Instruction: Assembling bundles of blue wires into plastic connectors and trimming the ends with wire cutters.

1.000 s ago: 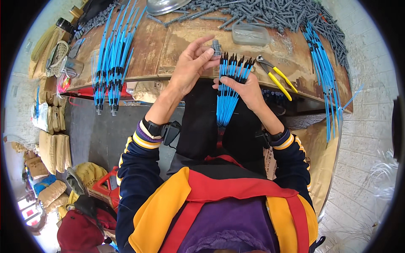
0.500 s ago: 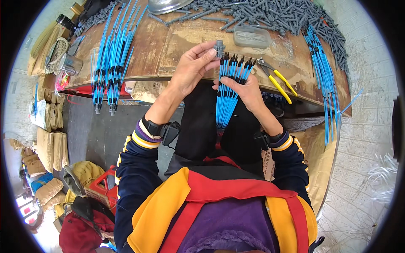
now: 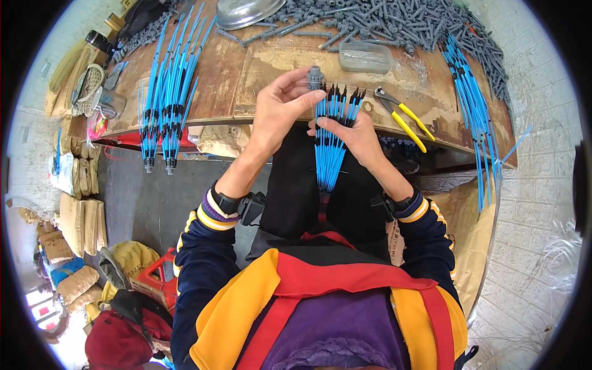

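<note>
In the middle, a fan of thin blue ribs with black joints and tips (image 3: 328, 161) stands between my knees, its narrow end down. My right hand (image 3: 357, 137) is closed round its upper part, the thumb lying across the front. My left hand (image 3: 279, 111) pinches a grey ridged plastic hub (image 3: 315, 75) just above the left-hand rib tips, with its thumb by the nearest tip. A thin wire shows beside the hub. Whether any rib is joined to the hub is too small to tell.
Yellow-handled pliers (image 3: 404, 123) lie right of my hands. Behind stands a clear plastic box (image 3: 365, 58) of thin wires, near a heap of grey plastic parts (image 3: 394, 24) and a metal bowl (image 3: 250, 11). Blue rib bundles overhang the table at left (image 3: 166, 98) and right (image 3: 472, 105).
The hub and rib fan have shifted slightly left. My left thumb has come down from the hub to the nearest rib tips. The whole view has moved a little.
</note>
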`<action>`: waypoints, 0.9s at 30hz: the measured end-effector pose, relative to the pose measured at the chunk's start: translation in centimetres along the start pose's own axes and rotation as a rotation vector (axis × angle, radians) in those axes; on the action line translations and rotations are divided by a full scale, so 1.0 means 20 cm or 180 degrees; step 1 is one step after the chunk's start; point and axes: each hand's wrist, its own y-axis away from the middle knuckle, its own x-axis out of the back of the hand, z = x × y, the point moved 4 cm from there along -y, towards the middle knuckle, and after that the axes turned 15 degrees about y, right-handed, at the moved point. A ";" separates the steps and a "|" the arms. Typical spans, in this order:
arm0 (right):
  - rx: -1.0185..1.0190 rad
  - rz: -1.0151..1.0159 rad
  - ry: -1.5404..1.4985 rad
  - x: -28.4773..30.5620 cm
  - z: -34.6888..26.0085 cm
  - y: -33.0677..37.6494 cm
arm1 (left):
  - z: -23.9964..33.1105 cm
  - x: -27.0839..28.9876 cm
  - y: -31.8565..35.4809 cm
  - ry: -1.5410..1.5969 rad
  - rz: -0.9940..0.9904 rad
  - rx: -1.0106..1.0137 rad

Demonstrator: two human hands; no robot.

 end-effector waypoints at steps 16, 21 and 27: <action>0.0853 0.1828 0.0597 -0.02 0.01 0.06 | -0.01 0.01 -0.03 0.0066 0.0061 -0.0006; 0.0732 0.1781 0.1501 -0.01 -0.02 0.14 | 0.03 -0.01 -0.01 -0.0127 0.0104 0.0010; 0.0427 0.1476 0.2160 -0.01 -0.07 0.15 | 0.05 -0.03 0.02 -0.0495 0.0079 0.0038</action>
